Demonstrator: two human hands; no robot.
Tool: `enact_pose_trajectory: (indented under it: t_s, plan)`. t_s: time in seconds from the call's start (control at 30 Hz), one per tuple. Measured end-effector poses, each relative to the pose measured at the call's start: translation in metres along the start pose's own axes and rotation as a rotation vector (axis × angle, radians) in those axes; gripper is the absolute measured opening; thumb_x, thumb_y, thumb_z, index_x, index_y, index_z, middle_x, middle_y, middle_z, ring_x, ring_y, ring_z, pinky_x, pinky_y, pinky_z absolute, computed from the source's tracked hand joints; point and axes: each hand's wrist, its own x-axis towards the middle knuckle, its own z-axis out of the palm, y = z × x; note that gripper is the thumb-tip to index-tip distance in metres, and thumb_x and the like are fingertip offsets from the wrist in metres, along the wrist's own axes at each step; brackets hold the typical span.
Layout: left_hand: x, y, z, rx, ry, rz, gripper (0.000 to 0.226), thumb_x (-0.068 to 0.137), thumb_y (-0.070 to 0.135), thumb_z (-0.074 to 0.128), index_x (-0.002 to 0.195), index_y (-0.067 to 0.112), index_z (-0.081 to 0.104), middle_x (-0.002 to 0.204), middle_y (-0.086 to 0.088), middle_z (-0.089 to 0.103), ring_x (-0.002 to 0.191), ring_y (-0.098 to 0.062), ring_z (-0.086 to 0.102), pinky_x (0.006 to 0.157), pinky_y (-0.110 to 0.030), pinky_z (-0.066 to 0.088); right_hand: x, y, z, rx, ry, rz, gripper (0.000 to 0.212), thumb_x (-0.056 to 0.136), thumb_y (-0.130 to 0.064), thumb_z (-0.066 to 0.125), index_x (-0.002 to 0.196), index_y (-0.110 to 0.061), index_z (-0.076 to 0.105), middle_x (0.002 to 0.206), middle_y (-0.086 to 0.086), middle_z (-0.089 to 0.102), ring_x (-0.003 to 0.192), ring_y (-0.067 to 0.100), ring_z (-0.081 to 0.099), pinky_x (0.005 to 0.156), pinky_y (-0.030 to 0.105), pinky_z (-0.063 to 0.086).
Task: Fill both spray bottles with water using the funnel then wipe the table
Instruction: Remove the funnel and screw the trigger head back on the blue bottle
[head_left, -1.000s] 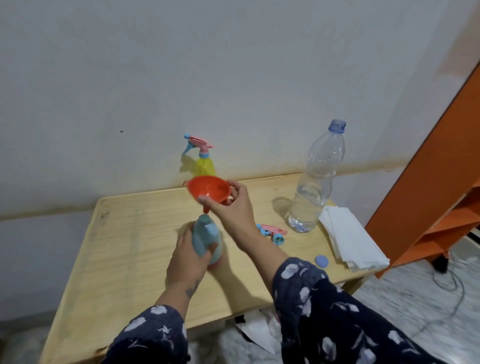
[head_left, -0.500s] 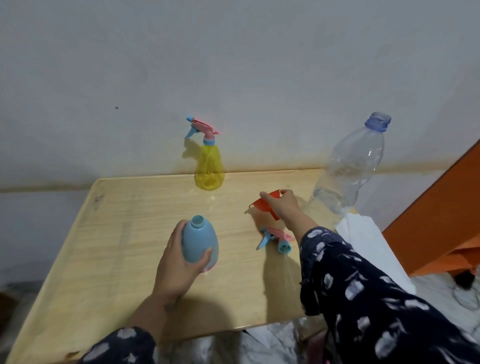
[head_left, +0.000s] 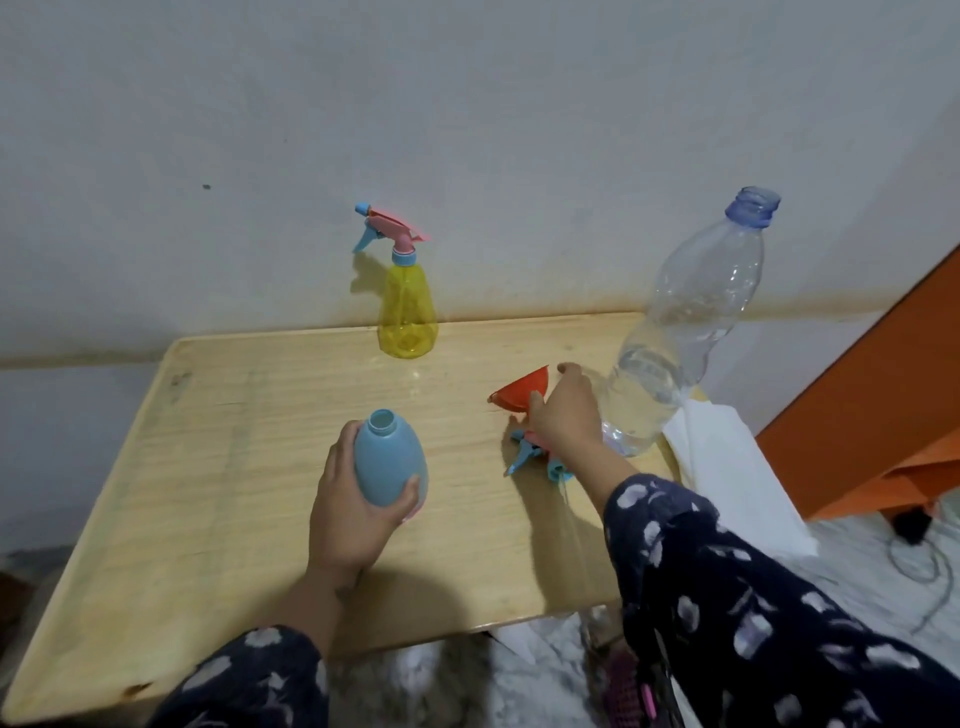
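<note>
Funnel being set down: right hand (head_left: 563, 415) grasps the orange plastic funnel (head_left: 522, 394) near the table's right edge; left hand (head_left: 348, 499) grips the uncapped blue plastic spray bottle (head_left: 389, 460). Next, probably recapping.

On the wooden table (head_left: 218, 467) the left hand (head_left: 348, 512) wraps around a blue spray bottle (head_left: 390, 457), which stands upright with its neck open and no sprayer on it. To the right of the blue bottle, the right hand (head_left: 566, 415) holds an orange funnel (head_left: 522, 392), tilted on its side just above the tabletop. Directly under that wrist lies a loose pink-and-blue sprayer head (head_left: 530, 452). Behind the blue bottle, by the wall, a yellow spray bottle (head_left: 408, 312) stands with its sprayer fitted. Further right of the funnel stands a clear, uncapped water bottle (head_left: 675, 332), partly filled, with a white cloth (head_left: 727, 467) beside it at the table's edge.
</note>
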Motion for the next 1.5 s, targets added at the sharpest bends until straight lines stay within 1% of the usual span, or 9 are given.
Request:
enact_pose_trajectory:
  t_s: [0.1,0.3,0.5,0.6,0.77,0.9,1.1,1.37,1.5]
  plan:
    - [-0.002,0.004,0.000,-0.002,-0.004,-0.026,0.087,0.072,0.029,0.081,0.142,0.030,0.030,0.122,0.016,0.038,0.105,-0.011,0.045,0.082,-0.032,0.041,-0.016,0.017,0.001,-0.179,0.006,0.019,0.041,0.092,-0.023,0.053,0.128,-0.012,0.040,0.128,0.013,0.048,0.112,0.030,0.054,0.082,0.037,0.045]
    - [-0.002,0.004,0.000,-0.039,-0.031,-0.046,0.089,0.072,0.028,0.081,0.142,0.035,0.028,0.122,0.017,0.039,0.105,-0.011,0.047,0.082,-0.031,0.043,-0.016,0.043,-0.002,-0.146,-0.230,0.134,0.056,0.092,-0.033,0.056,0.138,-0.007,0.038,0.133,0.012,0.053,0.120,0.029,0.051,0.081,0.030,0.040]
    - [-0.002,0.002,-0.003,-0.052,-0.066,-0.055,0.088,0.072,0.031,0.082,0.139,0.041,0.025,0.129,0.013,0.043,0.109,-0.015,0.051,0.086,-0.039,0.051,-0.018,0.043,0.000,-0.045,-0.231,0.185,0.035,0.085,-0.022,0.066,0.118,-0.011,0.061,0.095,0.004,0.066,0.094,0.023,0.065,0.083,0.036,0.054]
    - [-0.003,0.006,-0.006,-0.045,-0.073,-0.042,0.083,0.073,0.031,0.081,0.130,0.052,0.025,0.125,0.015,0.044,0.106,-0.015,0.053,0.084,-0.038,0.051,-0.026,0.039,-0.003,0.096,-0.209,0.184,0.038,0.081,-0.021,0.072,0.116,-0.014,0.059,0.084,-0.001,0.062,0.085,0.020,0.067,0.081,0.034,0.056]
    - [0.000,0.017,-0.013,-0.092,-0.091,-0.054,0.075,0.071,0.036,0.082,0.118,0.062,0.029,0.118,0.017,0.050,0.101,-0.013,0.056,0.080,-0.040,0.055,-0.038,-0.004,-0.028,0.401,-0.177,0.061,0.039,0.077,-0.015,0.077,0.112,-0.012,0.059,0.100,0.009,0.067,0.059,0.012,0.064,0.053,0.023,0.047]
    - [0.004,0.033,-0.020,-0.025,-0.102,0.010,0.073,0.071,0.036,0.080,0.128,0.050,0.035,0.113,0.012,0.045,0.096,-0.012,0.052,0.077,-0.032,0.049,-0.043,-0.062,-0.058,0.611,-0.092,-0.049,0.038,0.075,-0.017,0.079,0.106,-0.015,0.058,0.095,0.009,0.067,0.066,0.017,0.067,0.059,0.029,0.050]
    - [-0.003,0.043,-0.029,-0.007,-0.218,-0.001,0.076,0.072,0.038,0.078,0.133,0.050,0.033,0.113,0.010,0.042,0.096,-0.011,0.051,0.066,-0.018,0.041,-0.043,-0.126,-0.086,0.748,0.040,-0.168,0.038,0.074,-0.023,0.078,0.102,-0.022,0.053,0.101,0.006,0.068,0.078,0.019,0.072,0.075,0.037,0.055]
    - [-0.011,0.054,-0.040,-0.049,-0.258,0.008,0.082,0.072,0.038,0.078,0.141,0.041,0.033,0.118,0.009,0.044,0.101,-0.011,0.051,0.067,-0.019,0.042,-0.052,-0.164,-0.096,0.749,0.175,-0.281,0.037,0.076,-0.028,0.076,0.103,-0.026,0.050,0.098,0.005,0.070,0.076,0.011,0.069,0.067,0.027,0.051]
    - [-0.009,0.062,-0.043,-0.082,-0.264,0.020,0.084,0.069,0.043,0.077,0.141,0.041,0.034,0.122,0.008,0.047,0.104,-0.013,0.053,0.067,-0.018,0.044,-0.063,-0.169,-0.097,0.758,0.183,-0.328,0.037,0.080,-0.025,0.074,0.109,-0.020,0.051,0.072,-0.006,0.063,0.063,0.002,0.063,0.058,0.020,0.043]
